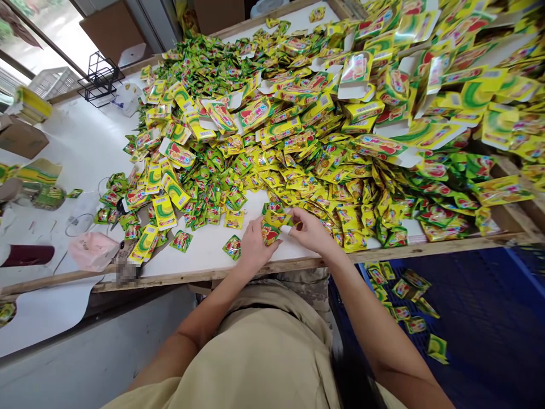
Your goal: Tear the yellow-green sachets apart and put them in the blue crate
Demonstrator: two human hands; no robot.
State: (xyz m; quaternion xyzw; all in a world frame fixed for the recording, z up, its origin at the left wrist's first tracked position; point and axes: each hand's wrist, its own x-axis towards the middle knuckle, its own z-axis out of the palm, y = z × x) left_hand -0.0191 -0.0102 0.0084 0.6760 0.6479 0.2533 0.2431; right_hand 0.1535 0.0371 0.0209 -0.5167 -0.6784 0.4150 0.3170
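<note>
A small yellow, green and red printed box (271,228) is held at the table's front edge. My left hand (255,245) is closed around its left side, thumb toward me. The fingers of my right hand (310,232) pinch at its right end, where a bit of white flap shows. What is inside the box is hidden. Just left of my left hand lie a green sachet (232,247) and a yellow sachet (234,219) on the white tabletop (208,244). Farther left is another green sachet (181,241).
Heaped green sachets (213,68), yellow sachets (323,182) and printed cartons (255,112) cover the table's middle and right. A wooden rim (179,278) edges the front. A blue crate (472,307) with several packets stands below right. A pink bag (92,251) and black wire rack (100,76) are left.
</note>
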